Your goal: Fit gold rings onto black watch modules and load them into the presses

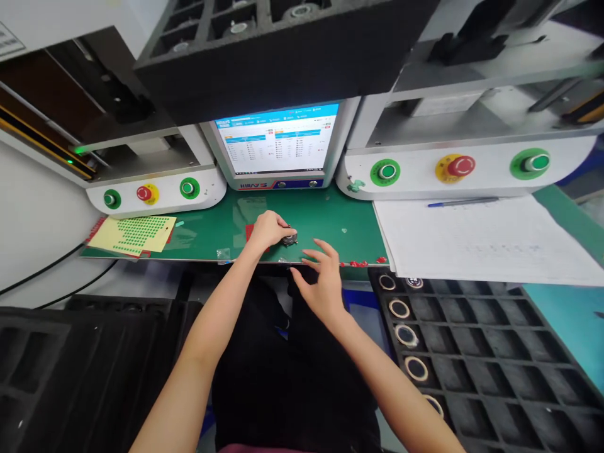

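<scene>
My left hand (268,230) is closed at the fingertips on a small dark round part (289,238), just above the green mat near its front edge. What the part is exactly I cannot make out. To the right of it, my right hand (323,277) is open, fingers spread and thumb apart, with nothing in it. A red patch (250,231) on the mat is partly covered by my left hand. Bits of clear film (223,255) and small red scraps (361,263) lie along the front edge of the green mat (212,229).
A black foam tray (467,343) at the right holds several ring-shaped parts. Papers (472,239) with a blue pen (462,202) overlap the bench. A monitor (278,145) stands between two button panels. Yellow sticker sheets (134,234) lie left; a foam tray (278,63) juts overhead.
</scene>
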`<control>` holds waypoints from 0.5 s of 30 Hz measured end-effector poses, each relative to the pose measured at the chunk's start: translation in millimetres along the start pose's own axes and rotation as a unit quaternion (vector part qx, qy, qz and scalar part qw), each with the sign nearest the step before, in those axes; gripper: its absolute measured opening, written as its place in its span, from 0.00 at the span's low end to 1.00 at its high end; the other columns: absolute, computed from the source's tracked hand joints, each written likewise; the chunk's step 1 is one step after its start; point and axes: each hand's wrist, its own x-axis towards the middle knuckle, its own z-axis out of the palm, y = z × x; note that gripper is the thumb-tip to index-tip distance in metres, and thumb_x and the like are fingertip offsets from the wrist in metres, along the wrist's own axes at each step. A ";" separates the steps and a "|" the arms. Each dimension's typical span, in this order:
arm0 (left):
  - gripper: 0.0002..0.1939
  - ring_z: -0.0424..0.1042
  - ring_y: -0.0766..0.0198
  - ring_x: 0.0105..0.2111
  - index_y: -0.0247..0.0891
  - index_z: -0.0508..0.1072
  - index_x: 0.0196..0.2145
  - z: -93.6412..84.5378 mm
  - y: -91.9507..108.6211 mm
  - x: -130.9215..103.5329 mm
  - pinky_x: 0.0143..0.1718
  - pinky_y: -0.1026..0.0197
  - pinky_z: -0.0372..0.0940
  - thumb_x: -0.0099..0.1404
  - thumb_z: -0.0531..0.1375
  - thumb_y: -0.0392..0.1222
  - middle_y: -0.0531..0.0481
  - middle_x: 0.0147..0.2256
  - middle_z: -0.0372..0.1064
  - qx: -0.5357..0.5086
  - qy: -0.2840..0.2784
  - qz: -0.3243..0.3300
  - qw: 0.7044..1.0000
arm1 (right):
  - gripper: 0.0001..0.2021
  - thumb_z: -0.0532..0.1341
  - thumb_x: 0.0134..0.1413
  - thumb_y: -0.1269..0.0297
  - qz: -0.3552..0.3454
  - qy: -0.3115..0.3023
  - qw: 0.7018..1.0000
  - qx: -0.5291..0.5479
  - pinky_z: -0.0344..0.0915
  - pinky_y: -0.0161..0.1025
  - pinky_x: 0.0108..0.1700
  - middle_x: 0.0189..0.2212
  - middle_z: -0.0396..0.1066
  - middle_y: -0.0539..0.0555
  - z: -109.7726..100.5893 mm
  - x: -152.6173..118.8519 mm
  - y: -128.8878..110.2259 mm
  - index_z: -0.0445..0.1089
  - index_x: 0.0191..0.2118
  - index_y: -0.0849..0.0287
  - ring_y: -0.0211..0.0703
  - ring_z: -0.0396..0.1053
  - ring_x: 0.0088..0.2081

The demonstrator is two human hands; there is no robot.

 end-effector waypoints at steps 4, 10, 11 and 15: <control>0.08 0.75 0.56 0.32 0.36 0.76 0.20 -2.0 -7.4 -4.3 0.35 0.60 0.66 0.48 0.72 0.37 0.47 0.23 0.75 -0.065 0.013 0.013 0.998 | 0.09 0.61 0.56 0.69 0.038 -0.008 0.999 0.027 0.80 0.45 0.42 0.54 0.62 0.62 32.0 6.7 -1.2 0.66 0.44 0.58 0.43 0.74 0.42; 0.12 0.71 0.65 0.23 0.35 0.71 0.29 -12.2 -18.1 -39.8 0.25 0.65 0.63 0.62 0.62 0.47 0.49 0.24 0.74 -0.227 0.026 0.023 0.973 | 0.12 0.62 0.57 0.71 0.073 0.052 0.993 0.075 0.79 0.37 0.38 0.58 0.58 0.60 10.6 1.1 -39.8 0.63 0.45 0.55 0.34 0.73 0.38; 0.13 0.69 0.67 0.21 0.35 0.70 0.31 -12.9 -19.3 -51.0 0.23 0.66 0.62 0.63 0.61 0.50 0.49 0.24 0.74 -0.256 0.021 0.025 0.966 | 0.14 0.63 0.56 0.71 0.081 0.066 0.990 0.092 0.79 0.36 0.38 0.59 0.57 0.60 1.7 0.2 -49.5 0.62 0.46 0.54 0.34 0.73 0.39; 0.21 0.56 0.74 0.15 0.35 0.70 0.35 -9.2 -17.6 -100.2 0.17 0.67 0.52 0.65 0.57 0.58 0.47 0.26 0.76 -0.340 0.011 0.035 0.940 | 0.19 0.68 0.49 0.73 0.129 0.112 0.968 0.183 0.76 0.31 0.33 0.59 0.60 0.58 -30.3 -0.4 -78.9 0.63 0.45 0.53 0.33 0.74 0.37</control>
